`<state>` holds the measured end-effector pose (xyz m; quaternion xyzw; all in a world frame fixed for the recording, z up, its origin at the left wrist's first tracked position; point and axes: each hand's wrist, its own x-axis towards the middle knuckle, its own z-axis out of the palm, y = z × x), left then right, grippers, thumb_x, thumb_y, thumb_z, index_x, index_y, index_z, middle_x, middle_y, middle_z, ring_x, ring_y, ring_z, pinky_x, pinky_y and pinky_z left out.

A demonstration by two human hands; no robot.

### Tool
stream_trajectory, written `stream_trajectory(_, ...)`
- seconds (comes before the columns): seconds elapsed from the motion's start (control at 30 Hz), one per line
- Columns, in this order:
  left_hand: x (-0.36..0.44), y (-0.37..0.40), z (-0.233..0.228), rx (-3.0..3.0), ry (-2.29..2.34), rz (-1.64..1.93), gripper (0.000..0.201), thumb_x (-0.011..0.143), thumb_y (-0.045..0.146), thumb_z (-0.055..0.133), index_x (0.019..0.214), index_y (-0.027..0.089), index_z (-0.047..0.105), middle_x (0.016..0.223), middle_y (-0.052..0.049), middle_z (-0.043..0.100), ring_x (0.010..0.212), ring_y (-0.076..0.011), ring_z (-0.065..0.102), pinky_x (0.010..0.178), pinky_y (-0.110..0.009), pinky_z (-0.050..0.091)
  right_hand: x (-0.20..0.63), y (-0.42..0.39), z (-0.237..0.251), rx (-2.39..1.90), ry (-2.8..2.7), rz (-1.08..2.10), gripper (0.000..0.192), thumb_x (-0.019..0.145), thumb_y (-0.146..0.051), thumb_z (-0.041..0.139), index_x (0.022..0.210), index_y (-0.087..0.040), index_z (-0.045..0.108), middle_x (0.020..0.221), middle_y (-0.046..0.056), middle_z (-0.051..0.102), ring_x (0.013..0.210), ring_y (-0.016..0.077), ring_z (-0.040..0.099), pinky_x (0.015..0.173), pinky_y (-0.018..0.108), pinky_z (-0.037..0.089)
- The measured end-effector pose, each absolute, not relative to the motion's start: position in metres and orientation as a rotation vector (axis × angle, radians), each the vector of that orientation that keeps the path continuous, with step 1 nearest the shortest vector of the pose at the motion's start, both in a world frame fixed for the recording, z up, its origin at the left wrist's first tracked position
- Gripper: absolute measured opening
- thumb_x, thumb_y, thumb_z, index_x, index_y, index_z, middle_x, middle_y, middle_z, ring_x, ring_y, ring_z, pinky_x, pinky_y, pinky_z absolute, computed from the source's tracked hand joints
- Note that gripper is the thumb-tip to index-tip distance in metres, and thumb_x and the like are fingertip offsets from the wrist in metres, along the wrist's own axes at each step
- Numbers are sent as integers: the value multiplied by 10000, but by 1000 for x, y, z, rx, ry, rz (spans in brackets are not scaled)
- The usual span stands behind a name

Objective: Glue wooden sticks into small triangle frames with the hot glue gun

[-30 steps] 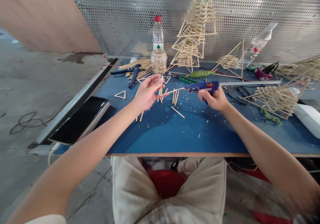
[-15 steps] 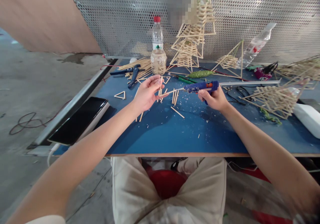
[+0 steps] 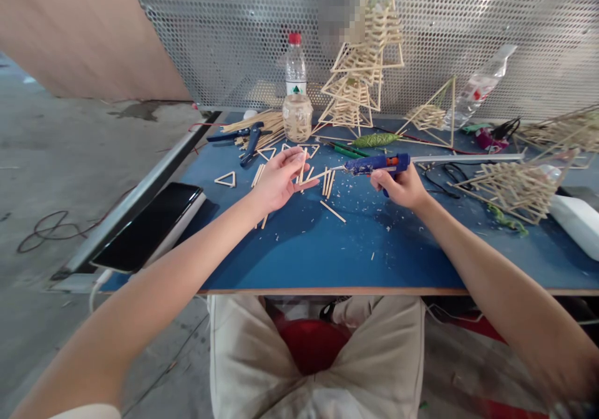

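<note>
My left hand (image 3: pixel 277 180) pinches thin wooden sticks (image 3: pixel 314 175) just above the blue table (image 3: pixel 327 250). My right hand (image 3: pixel 401 185) grips a blue hot glue gun (image 3: pixel 377 163), its nozzle pointing left at the tip of the held sticks. Loose sticks (image 3: pixel 328 183) lie on the table between my hands, and another stick (image 3: pixel 333 211) lies just in front of them. A small stick triangle (image 3: pixel 226 179) rests to the left of my left hand.
A water bottle (image 3: pixel 295 70) and a glass jar (image 3: pixel 297 117) stand at the back, beside tall stick towers (image 3: pixel 362 76). Blue pliers (image 3: pixel 251 142) and a stick bundle lie back left. A stick frame (image 3: pixel 512 185) and cables sit right. A black phone (image 3: pixel 147 224) rests left.
My left hand has lowered slightly toward the table with the sticks. The glue gun stays at the sticks' tip.
</note>
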<state>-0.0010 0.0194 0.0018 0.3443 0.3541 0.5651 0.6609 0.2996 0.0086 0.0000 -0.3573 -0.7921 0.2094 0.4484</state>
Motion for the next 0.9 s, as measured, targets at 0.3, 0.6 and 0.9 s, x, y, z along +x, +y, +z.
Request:
stream_trajectory(0.3, -2, 20, 4, 754, 826, 1289, 150, 970, 111, 850, 1020, 210, 750, 888, 36, 772, 788, -84, 740, 1036, -404, 725, 298, 3, 7, -820, -2025, 561, 574, 1055, -659, 659, 700, -214, 734, 680, 66, 752, 644, 194, 680, 664, 344, 529)
stream_trajectory(0.6, -4, 24, -2, 816, 861, 1283, 181, 955, 196, 885, 1059, 234, 742, 1007, 10, 806, 831, -112, 772, 790, -273, 751, 296, -2, 13, -876, -1994, 600, 611, 1026, -721, 660, 701, -211, 745, 664, 59, 730, 646, 197, 658, 702, 364, 559)
stream_trajectory(0.9, 2, 21, 2, 832, 822, 1321, 139, 953, 132, 874, 962, 186, 745, 866, 20, 755, 746, -74, 735, 784, -201, 694, 297, 3, 7, -897, -2048, 547, 548, 1040, -642, 667, 724, -207, 767, 724, 79, 795, 692, 216, 725, 696, 347, 559)
